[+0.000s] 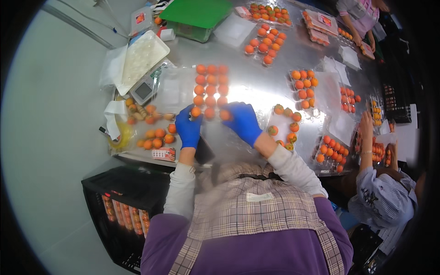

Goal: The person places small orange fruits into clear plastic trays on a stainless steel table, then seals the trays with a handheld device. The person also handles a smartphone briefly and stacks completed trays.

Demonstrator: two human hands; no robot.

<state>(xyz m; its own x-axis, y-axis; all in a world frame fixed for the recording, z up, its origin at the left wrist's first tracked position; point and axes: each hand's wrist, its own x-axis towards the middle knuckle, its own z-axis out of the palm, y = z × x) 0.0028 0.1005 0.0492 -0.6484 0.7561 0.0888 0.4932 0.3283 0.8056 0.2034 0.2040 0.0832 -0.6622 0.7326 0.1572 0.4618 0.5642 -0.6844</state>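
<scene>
Rows of round orange-red fruits (pixel 210 90) stand in a clear plastic tray on the metal table (pixel 240 82). My left hand (pixel 189 127), in a blue glove, has its fingertips at the fruit in the tray's near left corner. At the near right corner, my gloved right hand (pixel 242 121) touches another fruit (pixel 225 115); its fingers are blurred, and whether they grip it is not plain. Loose orange fruits (pixel 157 133) lie left of my left hand, by a printed card (pixel 163 154). A dark flat object (pixel 204 150) rests below the tray.
A digital scale (pixel 142 91) and a white tray (pixel 146 56) stand at left, a green-lidded container (pixel 196 17) behind. Filled fruit trays (pixel 304 89) and a tray of leafy-topped fruits (pixel 292 128) stand right. A black crate (pixel 123 185) is below left. Two co-workers are at the right.
</scene>
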